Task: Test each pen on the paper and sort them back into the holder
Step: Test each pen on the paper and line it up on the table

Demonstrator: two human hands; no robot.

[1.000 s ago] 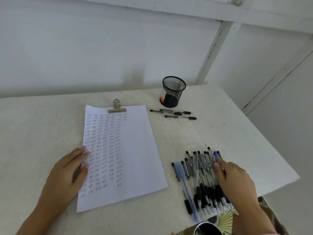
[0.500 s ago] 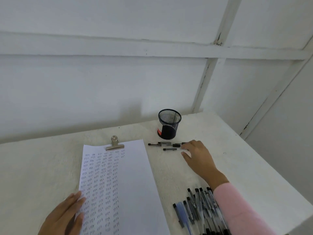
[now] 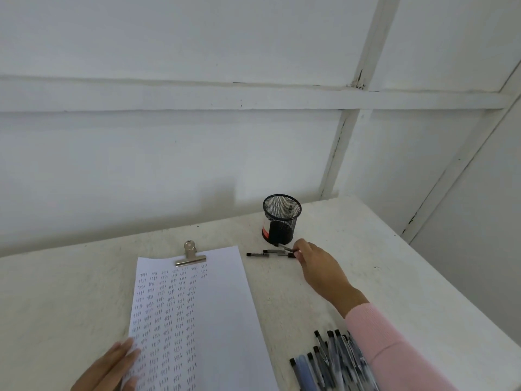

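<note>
A pen (image 3: 284, 247), stretched leftward, is pinched endwise by the right hand's (image 3: 318, 266) fingers (image 3: 299, 246), the holder (image 3: 282, 218) just beyond them.

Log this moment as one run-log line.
right hand: pinching pen beside mesh pen holder | left hand: flat on paper | pen pile: at near edge

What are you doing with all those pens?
A person is testing pens. The left hand lies flat on the clipped paper, which is covered in rows of small test marks. The right hand reaches beside the black mesh holder and pinches one loose pen of the few lying there. A bigger pile of pens waits nearer the person.
</note>
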